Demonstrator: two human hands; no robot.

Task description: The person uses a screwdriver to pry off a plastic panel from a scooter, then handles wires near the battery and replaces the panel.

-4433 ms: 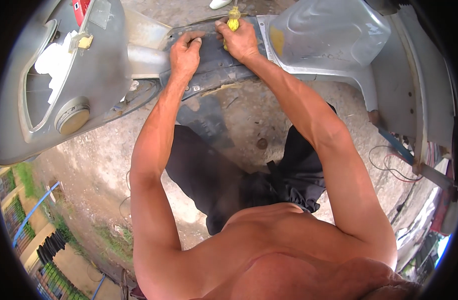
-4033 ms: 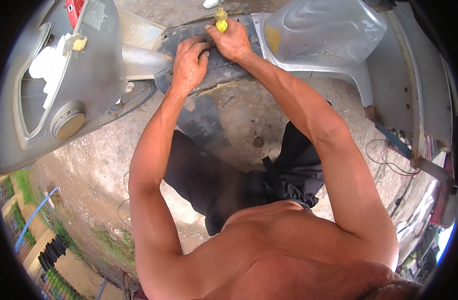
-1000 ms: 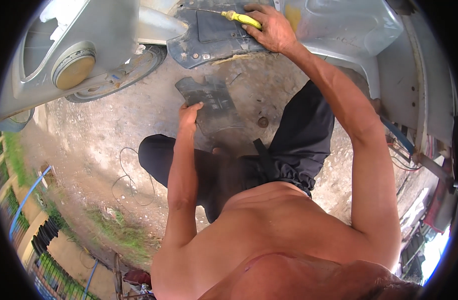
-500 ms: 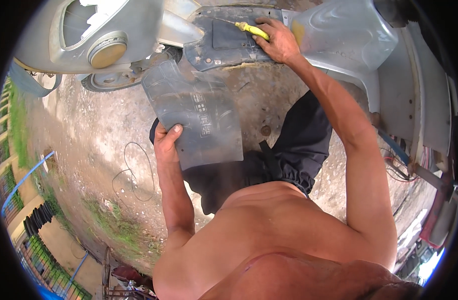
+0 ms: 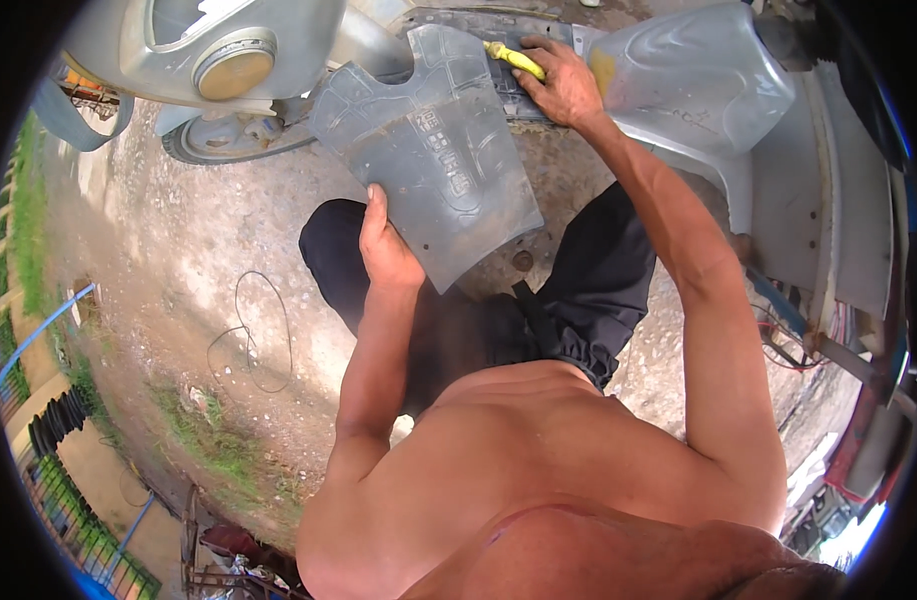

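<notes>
My left hand (image 5: 390, 245) grips the near left edge of a grey rubber floor mat (image 5: 428, 160), thumb on top. The mat has a curved notch at its far end and raised markings. It is tilted and overlaps the scooter's dark footboard (image 5: 533, 22), hiding most of it. My right hand (image 5: 561, 85) is at the footboard's right end, closed on a screwdriver with a yellow handle (image 5: 516, 60). The screwdriver's shaft is hidden behind the mat.
A grey scooter front panel (image 5: 308, 45) with a round lamp (image 5: 234, 72) and a wheel (image 5: 203, 140) stand far left. The silver rear body (image 5: 693, 80) is far right. A thin wire loop (image 5: 288, 340) lies on the ground. My dark-trousered knees flank the mat.
My left hand has lifted the mat forward and to the right, turning it so it now covers much of the footboard. My right hand stays nearly in place with the screwdriver.
</notes>
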